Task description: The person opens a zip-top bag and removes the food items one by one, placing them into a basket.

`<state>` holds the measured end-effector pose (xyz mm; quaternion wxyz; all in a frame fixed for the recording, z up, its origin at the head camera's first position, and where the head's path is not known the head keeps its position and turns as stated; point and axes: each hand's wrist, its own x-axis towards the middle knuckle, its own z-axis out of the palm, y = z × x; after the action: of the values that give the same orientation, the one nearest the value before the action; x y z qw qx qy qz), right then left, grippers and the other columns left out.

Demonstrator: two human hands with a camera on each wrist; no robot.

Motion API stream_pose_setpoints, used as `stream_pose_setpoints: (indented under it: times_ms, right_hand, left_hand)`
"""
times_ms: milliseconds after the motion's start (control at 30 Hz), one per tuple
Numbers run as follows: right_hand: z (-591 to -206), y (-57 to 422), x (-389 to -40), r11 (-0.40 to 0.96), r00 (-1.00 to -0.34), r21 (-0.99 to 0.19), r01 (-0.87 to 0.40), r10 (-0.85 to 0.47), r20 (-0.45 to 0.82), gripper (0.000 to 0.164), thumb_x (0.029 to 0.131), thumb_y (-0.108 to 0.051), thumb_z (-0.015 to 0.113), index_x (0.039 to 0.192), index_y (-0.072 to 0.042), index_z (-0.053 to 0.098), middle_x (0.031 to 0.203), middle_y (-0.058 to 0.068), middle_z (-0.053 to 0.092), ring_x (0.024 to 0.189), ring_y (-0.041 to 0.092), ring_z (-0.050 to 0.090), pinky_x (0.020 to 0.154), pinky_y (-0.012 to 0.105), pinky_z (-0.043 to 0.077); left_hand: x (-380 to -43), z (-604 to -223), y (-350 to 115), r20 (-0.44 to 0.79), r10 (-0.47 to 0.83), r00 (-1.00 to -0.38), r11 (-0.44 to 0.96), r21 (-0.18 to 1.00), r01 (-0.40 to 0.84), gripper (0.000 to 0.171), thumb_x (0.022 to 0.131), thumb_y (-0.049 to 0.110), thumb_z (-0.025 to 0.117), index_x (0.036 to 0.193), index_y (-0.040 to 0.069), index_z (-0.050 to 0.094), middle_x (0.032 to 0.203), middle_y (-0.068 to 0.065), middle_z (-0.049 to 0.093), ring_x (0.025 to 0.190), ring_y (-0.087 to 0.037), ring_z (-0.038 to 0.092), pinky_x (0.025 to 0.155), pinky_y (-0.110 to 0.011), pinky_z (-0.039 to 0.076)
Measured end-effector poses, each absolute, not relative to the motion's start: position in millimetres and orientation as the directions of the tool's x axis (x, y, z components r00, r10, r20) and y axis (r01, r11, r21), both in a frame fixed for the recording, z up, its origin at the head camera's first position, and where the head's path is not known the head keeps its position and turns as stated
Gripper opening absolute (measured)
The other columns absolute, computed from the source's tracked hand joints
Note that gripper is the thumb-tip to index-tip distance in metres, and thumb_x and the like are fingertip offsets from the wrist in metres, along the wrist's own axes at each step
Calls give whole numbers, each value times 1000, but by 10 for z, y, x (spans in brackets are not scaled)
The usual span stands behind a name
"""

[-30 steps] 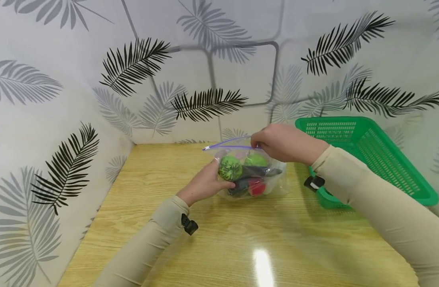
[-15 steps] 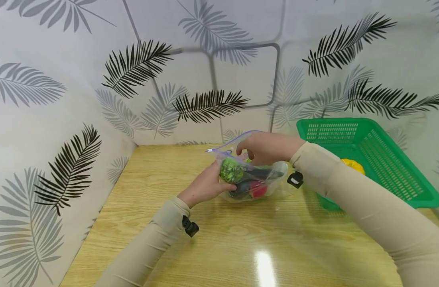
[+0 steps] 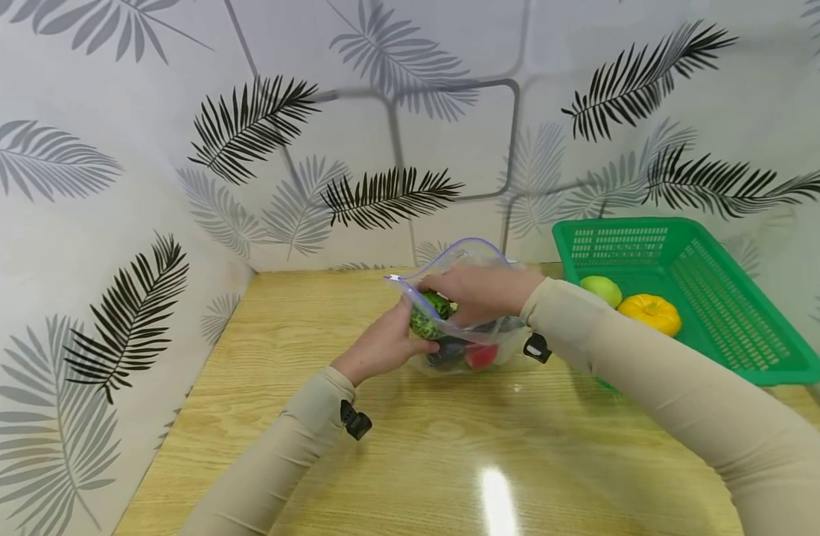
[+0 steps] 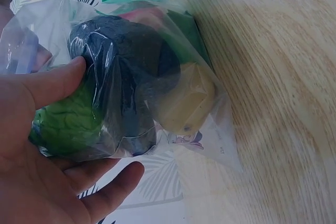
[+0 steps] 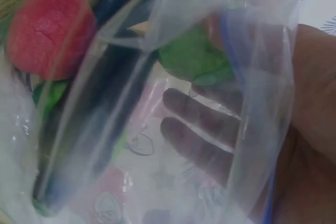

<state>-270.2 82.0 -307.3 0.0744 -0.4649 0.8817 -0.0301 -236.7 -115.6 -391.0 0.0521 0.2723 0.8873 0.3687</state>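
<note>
Right fingers (image 5: 194, 142) inside clear bag (image 4: 223, 140), beside green vegetable (image 5: 191, 59), left fingers (image 4: 116, 190) gripping bag

a bag (image 4: 218, 135) of vegetables (image 3: 447, 351) sits on a table (image 3: 410, 447), left of a basket (image 3: 738, 305) holding a pumpkin (image 3: 651, 313) beside a fruit (image 3: 600, 289), a wall (image 3: 450, 149) behind both.

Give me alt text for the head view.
A left hand holds a clear zip bag of produce on a wooden table as the right hand reaches inside; at right, a green basket holds more, yellow and green.
</note>
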Motion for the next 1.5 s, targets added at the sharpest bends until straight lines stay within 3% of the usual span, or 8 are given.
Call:
stream_pose_setpoints:
  times_ms: [200, 300, 500, 600, 800, 1067, 1333, 1500]
  right_hand:
    - [-3093, 806, -2707, 544, -537, -133, -828, -839, -89, 76, 83, -26, 73, 148, -17, 35, 131, 4, 56, 94, 11, 57, 80, 34, 52]
    - [-3085, 815, -2711, 538, -534, -129, -833, -843, -69, 75, 82, -26, 74, 146, -17, 38, 133, 3, 55, 107, 13, 52, 86, 35, 50]
    - [-2987, 982, -2695, 524, -528, -90, -847, -849, 26, 65, 80, -24, 76, 137, -9, 49, 126, 8, 58, 110, 19, 50, 88, 39, 50]
    - [-2895, 1144, -2662, 568, -573, -85, -819, -817, 65, 65, 80, -28, 76, 136, -8, 48, 126, 9, 56, 102, 17, 53, 84, 39, 51]
    - [-2647, 1588, -2522, 695, -706, -126, -708, -700, 107, 71, 83, -43, 71, 142, -17, 41, 131, 4, 52, 95, 13, 54, 76, 41, 53]
    - [-2493, 2387, -2355, 763, -767, -139, -631, -586, 261, 70, 86, -43, 68, 143, -13, 41, 117, 9, 59, 85, 16, 54, 64, 40, 50]
    - [-2966, 2996, -2368, 856, -867, -140, -498, -495, 60, 70, 84, -33, 72, 141, -6, 42, 124, 17, 56, 85, 19, 58, 70, 46, 52]
    - [-3257, 3147, -2412, 869, -868, -142, -474, -489, -92, 70, 83, -24, 74, 139, 2, 42, 128, 28, 52, 101, 35, 56, 78, 54, 51]
  left_hand:
    - [-2365, -3917, -1174, 103, 512, -853, 593, 676, 438, 103, 85, 30, 72, 153, 26, -5, 153, -3, 26, 129, -12, 29, 106, -44, 33]
    - [-2364, -3923, -1181, 108, 511, -853, 592, 675, 441, 102, 86, 31, 72, 153, 29, -5, 153, -2, 24, 130, -11, 27, 106, -45, 33]
    - [-2371, -3915, -1173, 99, 506, -857, 595, 679, 429, 95, 86, 35, 70, 152, 29, 2, 151, -1, 30, 128, -11, 30, 104, -45, 35]
    - [-2371, -3919, -1154, 81, 496, -864, 607, 679, 413, 96, 85, 38, 70, 153, 25, 5, 149, -3, 33, 128, -12, 31, 104, -44, 36]
    - [-2368, -3922, -1142, 25, 467, -884, 666, 648, 370, 94, 84, 47, 68, 151, 5, 16, 146, -15, 38, 126, -22, 36, 102, -46, 39]
    - [-2377, -3906, -1158, 51, 429, -902, 690, 626, 364, 87, 82, 46, 71, 145, 7, 25, 139, -13, 46, 122, -23, 42, 100, -46, 41]
    - [-2392, -3896, -1167, 54, 431, -901, 677, 641, 362, 89, 82, 46, 70, 147, 7, 23, 140, -15, 45, 122, -23, 42, 99, -47, 41]
    - [-2389, -3904, -1154, 32, 431, -902, 682, 643, 349, 89, 83, 47, 70, 147, 7, 23, 142, -15, 43, 123, -23, 41, 99, -47, 41]
